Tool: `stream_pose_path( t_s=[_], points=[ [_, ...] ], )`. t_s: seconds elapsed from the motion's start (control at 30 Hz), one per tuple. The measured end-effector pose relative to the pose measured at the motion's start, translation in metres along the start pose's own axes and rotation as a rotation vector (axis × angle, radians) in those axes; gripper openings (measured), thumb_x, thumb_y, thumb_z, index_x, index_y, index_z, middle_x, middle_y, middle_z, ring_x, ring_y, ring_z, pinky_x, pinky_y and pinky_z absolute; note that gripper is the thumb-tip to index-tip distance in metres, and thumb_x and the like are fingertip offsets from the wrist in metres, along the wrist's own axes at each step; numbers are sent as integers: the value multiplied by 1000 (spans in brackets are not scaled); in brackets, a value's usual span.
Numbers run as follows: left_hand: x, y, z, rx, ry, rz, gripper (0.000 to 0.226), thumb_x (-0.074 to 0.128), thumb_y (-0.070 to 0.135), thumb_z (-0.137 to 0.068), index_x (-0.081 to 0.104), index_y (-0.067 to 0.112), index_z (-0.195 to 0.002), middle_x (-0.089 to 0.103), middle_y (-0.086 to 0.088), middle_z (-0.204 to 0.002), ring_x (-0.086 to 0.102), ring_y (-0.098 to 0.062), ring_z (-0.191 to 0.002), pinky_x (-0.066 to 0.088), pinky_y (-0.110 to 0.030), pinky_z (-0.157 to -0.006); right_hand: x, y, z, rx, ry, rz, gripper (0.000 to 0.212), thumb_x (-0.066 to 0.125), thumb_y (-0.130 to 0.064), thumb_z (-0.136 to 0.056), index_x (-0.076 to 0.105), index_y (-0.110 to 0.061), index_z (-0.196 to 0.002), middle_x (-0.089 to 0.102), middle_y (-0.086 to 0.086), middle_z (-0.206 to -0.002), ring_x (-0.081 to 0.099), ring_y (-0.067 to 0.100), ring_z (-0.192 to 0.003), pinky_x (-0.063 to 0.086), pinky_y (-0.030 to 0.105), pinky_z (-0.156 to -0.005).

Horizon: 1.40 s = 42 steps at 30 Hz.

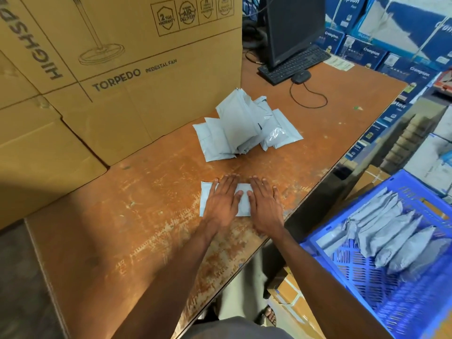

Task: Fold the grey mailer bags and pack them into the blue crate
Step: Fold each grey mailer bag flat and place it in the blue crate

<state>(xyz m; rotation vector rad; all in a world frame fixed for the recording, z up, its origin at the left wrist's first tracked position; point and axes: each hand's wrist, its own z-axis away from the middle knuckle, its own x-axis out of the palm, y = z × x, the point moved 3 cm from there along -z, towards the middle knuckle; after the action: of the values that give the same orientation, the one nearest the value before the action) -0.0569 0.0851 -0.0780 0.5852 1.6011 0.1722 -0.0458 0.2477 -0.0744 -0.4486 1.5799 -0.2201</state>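
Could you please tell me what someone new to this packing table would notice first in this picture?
Probably the left hand and right hand, pressed flat side by side on a grey bag near the table's front edge. Behind them lies a loose pile of bags, against a large cardboard box. At lower right, a blue crate already holds a row of folded bags.

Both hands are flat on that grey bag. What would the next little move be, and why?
Probably lift the mailer bag into the blue crate. Left hand and right hand press it flat and compact, and similar bags already lie there.
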Motion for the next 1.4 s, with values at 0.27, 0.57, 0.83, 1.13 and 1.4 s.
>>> stream_pose_path(
  t_s=[0.27,0.57,0.83,1.13,1.4],
  points=[
    [-27,-31,6,-88,17,99,59,28,49,-110,29,22,-162,25,4,-169,9,-13,-158,13,-41,-129,-4,-19,-5,-86,53,14,61,20,-49,-110,34,-20,-161,31,-2,-168,18,19,-158,5,44,-129],
    [-17,-40,10,-105,4,14,61,19,53,-110,17,27,-165,15,12,-171,0,-5,-158,9,-36,-127,8,-27,-11,-90,66,-38,56,24,-47,-109,42,-23,-157,41,-2,-163,29,20,-154,10,40,-127],
    [-14,-41,8,-101,-7,-17,64,17,55,-109,16,25,-165,13,12,-170,-3,-3,-157,6,-33,-127,16,-23,-15,-90,56,-15,54,24,-46,-111,40,-24,-157,41,-2,-162,32,21,-152,12,41,-127],
    [-22,-37,9,-128,-102,24,61,15,55,-110,7,31,-165,4,16,-171,-8,-4,-157,-1,-33,-128,12,-23,-12,-63,-11,-107,61,23,-51,-109,36,-16,-157,40,4,-161,34,22,-149,17,44,-127],
    [-51,-42,2,-7,-298,2,57,44,46,-108,33,26,-160,12,7,-172,-14,-6,-154,-22,-46,-123,-30,1,-19,-61,-356,-221,64,56,-28,-100,34,-16,-159,23,4,-168,-1,32,-158,3,41,-127]
  ],
)
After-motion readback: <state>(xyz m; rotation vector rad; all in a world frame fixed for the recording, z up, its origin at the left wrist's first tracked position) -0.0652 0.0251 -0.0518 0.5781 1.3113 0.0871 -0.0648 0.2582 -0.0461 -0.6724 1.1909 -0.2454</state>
